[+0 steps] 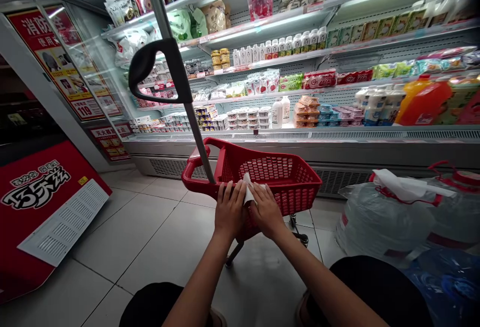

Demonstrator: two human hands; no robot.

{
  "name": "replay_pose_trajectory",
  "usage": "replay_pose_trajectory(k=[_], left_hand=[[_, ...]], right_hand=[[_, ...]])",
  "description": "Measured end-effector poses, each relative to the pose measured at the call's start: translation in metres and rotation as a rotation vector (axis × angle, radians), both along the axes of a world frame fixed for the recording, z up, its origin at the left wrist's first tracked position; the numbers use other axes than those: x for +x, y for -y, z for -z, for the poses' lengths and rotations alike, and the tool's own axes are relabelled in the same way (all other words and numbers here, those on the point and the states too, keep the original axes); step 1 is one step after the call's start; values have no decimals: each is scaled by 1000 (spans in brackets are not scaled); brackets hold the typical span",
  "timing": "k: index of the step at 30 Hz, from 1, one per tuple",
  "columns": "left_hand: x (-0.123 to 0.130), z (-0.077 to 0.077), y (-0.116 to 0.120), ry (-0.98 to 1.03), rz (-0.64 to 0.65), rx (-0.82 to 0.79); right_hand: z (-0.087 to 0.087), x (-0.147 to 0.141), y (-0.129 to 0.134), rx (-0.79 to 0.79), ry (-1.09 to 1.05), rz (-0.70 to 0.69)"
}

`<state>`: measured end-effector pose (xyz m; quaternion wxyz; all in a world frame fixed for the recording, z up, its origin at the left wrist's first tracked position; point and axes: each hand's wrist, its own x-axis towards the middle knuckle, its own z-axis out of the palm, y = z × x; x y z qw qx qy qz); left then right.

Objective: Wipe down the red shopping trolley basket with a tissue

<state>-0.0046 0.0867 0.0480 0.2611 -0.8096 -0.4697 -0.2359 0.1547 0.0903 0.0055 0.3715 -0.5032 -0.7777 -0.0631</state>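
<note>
A red plastic shopping basket (300,189) on wheels stands in front of me, with a long grey pole and black handle (180,72) rising from its left end. My left hand (229,209) lies against the near side of the basket, its fingers stretched out over the rim. Beside it, my right hand (265,209) presses a white cloth or tissue (247,187) to the rim, fingers extended. Part of the cloth is hidden under the fingers of my right hand.
A refrigerated shelf (225,139) of drinks and dairy products runs behind the basket. At the left is a red freezer (48,217). Large wrapped water bottles (382,217) stand on the tiled floor at the right, with another white cloth (408,187) on top.
</note>
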Motion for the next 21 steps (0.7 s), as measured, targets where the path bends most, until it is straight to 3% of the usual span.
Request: replay_pose_trajectory(k=[3,8,11,15,21], left_hand=[[-8,-3,3,-82,3,-9],[-10,-2,10,-120,-7,-3],[-4,1,15,-96,-13,4],[6,3,19,-79,10,9],[9,5,16,-19,63,49]], right_hand=[[7,33,4,-15,69,26],[33,118,-1,-59,116,201],[42,144,-8,-100,62,300],[37,120,-15,-112,-54,317],[4,21,-4,-28,-85,-42]])
